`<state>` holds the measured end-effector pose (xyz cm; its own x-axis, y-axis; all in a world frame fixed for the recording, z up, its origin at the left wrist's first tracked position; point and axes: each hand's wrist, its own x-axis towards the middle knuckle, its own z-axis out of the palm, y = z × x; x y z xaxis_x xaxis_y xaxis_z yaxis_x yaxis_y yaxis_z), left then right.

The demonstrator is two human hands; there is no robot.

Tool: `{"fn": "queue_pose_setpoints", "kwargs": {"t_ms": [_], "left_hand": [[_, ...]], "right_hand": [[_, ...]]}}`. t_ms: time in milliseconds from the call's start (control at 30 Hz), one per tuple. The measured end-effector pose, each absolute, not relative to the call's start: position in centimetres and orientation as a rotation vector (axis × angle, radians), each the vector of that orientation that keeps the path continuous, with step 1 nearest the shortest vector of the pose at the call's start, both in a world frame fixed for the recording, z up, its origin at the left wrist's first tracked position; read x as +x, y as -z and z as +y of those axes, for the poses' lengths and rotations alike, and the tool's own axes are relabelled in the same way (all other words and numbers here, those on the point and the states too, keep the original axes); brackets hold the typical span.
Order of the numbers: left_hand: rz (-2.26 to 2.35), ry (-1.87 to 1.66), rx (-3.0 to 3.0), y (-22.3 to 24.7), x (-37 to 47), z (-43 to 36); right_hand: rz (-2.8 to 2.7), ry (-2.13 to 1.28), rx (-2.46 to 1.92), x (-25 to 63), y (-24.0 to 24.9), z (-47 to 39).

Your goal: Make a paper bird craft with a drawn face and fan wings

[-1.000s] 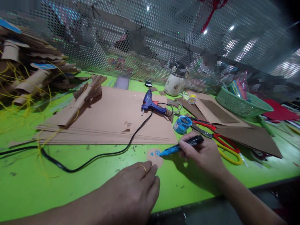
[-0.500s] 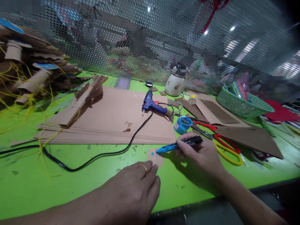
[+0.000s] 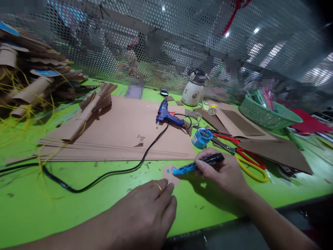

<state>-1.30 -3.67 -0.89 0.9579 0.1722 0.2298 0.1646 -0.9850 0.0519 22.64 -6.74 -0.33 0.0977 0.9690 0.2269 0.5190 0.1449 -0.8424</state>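
Observation:
A small round brown paper piece (image 3: 173,180) lies on the green table (image 3: 99,205), with blue marks near its top. My right hand (image 3: 221,170) grips a blue-stained marker with a black end (image 3: 191,166), its tip touching the paper. My left hand (image 3: 156,205), with a gold ring, rests palm down, its fingertips on the paper's lower edge and its fingers bent close together. The open jar of blue paint (image 3: 201,138) stands just beyond my right hand.
Large brown sheets (image 3: 125,121) carry a blue glue gun (image 3: 166,115) with a black cable and a rolled paper piece (image 3: 83,119). Scissors (image 3: 252,165), a green basket (image 3: 267,114) and a bottle (image 3: 192,90) are farther right. Paper bundles (image 3: 33,86) are piled left.
A blue curved line now shows on the round paper beside the earlier dot. The marker tip has moved slightly down. The whole view has shifted a little.

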Motion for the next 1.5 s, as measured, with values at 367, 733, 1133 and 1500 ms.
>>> {"fn": "queue_pose_setpoints", "kwargs": {"t_ms": [367,733,1133,1500], "left_hand": [[0.218,-0.651,3.061,3.4,-1.2,-3.4],[0.26,-0.617,3.072,3.4,-1.3,-3.5],[0.225,-0.742,3.11,4.3,-1.0,-3.3],[0.275,-0.542,3.067,2.6,-1.1,-3.5]], "right_hand": [[-1.526,-0.666,-1.485,22.6,0.5,-6.6],[-1.515,-0.571,-1.497,23.1,0.2,-6.7],[-1.569,-0.63,-1.51,22.9,0.4,-6.7],[-1.479,-0.578,-1.473,23.2,0.4,-6.5]]}}
